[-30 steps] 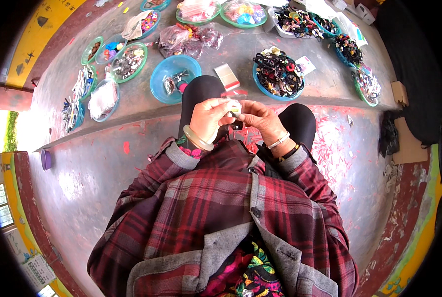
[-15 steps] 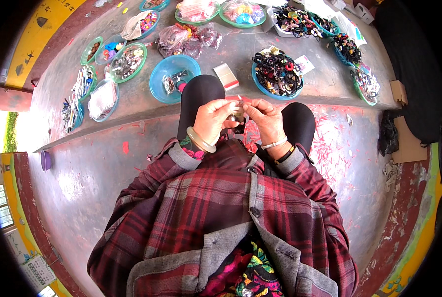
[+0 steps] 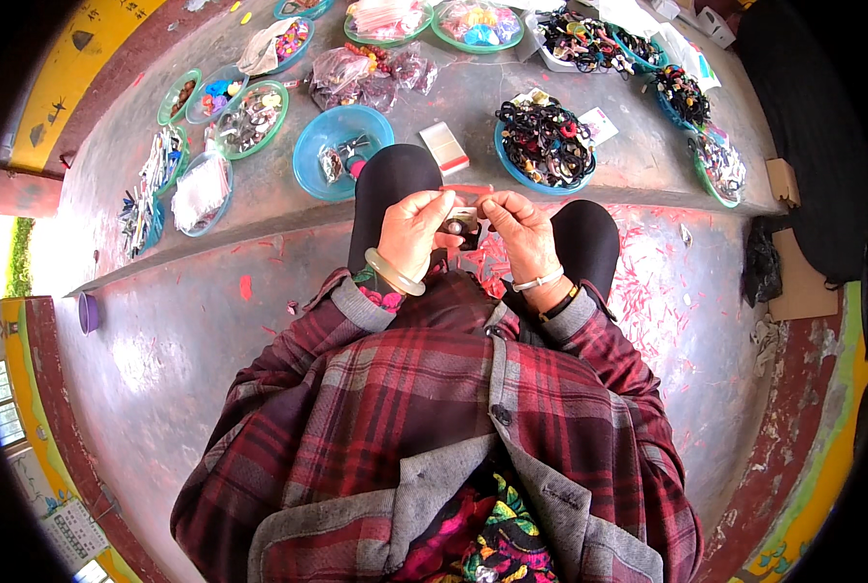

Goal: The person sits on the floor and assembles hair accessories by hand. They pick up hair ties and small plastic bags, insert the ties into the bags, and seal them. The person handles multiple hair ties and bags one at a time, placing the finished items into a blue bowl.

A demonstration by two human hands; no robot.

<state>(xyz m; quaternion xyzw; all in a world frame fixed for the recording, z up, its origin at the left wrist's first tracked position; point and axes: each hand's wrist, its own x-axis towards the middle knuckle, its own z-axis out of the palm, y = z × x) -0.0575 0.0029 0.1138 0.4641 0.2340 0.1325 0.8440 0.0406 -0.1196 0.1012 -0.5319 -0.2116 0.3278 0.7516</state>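
Little has moved in the last second: both hands stay raised over the knees, the fingers only reworking their hold. Between them sits a small dark piece [image 3: 465, 225] with a pale card or wrapper, pinched by the fingertips of the left hand [image 3: 411, 231] and the right hand [image 3: 523, 231]; both are closed on it, though what exactly it is cannot be told. It hangs above the lap, just short of the ledge [image 3: 259, 209].

Held only at the tips, the piece could slip and drop among the red scraps [image 3: 647, 291] on the floor, where it would be hard to find. Ahead on the ledge lie a blue bowl [image 3: 341, 151], a small box [image 3: 445, 148] and a bowl of dark bands [image 3: 545, 146]; a knee nudge could shift the nearest 2.
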